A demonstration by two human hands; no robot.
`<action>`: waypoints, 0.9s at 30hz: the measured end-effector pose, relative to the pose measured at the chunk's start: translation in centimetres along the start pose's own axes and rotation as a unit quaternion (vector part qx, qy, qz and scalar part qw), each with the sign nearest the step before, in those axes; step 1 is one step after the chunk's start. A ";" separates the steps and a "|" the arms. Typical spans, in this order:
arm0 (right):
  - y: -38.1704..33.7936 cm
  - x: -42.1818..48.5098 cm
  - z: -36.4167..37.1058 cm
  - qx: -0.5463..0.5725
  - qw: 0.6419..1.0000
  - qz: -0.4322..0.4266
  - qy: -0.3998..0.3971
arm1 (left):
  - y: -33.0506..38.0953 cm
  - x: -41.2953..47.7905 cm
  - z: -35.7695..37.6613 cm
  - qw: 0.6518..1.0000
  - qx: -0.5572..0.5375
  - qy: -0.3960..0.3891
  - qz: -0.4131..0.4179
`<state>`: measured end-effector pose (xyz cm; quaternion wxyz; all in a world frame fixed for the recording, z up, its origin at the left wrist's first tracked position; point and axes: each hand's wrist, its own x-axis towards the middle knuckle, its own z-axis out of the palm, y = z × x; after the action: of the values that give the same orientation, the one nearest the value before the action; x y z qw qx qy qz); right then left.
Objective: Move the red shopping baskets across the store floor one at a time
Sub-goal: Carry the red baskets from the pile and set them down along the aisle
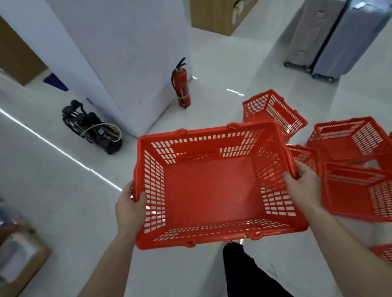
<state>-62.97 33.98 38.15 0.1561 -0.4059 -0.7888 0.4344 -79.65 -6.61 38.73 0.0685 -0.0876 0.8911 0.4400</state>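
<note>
While the left hand (130, 209) grips the left rim with curled fingers and the right hand (302, 184) grips the right rim, the empty red plastic shopping basket (212, 189) is held upright between them, above the pale glossy floor (52, 183). Just right of the right hand, several other red plastic baskets (362, 191) lie scattered on this floor, some tilted.
</note>
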 end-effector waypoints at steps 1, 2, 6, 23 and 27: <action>-0.2 2.0 1.0 0.003 1.000 0.004 -0.003 | 0.7 1.7 0.8 1.000 0.005 0.001 -0.008; -0.4 4.0 1.9 0.005 1.000 0.011 -0.007 | 1.4 3.3 1.6 1.000 0.012 0.001 -0.016; -1.9 10.6 4.5 0.008 0.999 0.036 -0.016 | 4.8 9.8 4.2 0.999 0.038 -0.012 -0.033; -1.2 12.0 18.5 0.051 0.926 0.304 0.218 | 12.9 40.2 19.2 0.917 0.210 -0.320 0.112; 1.1 6.1 26.3 0.069 0.863 0.402 0.298 | 11.8 44.1 24.6 0.859 0.264 -0.380 0.219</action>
<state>-82.02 24.35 21.52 0.2226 -0.7863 -0.4411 0.3709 -124.14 15.76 24.20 0.3245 0.3056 0.8746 0.1906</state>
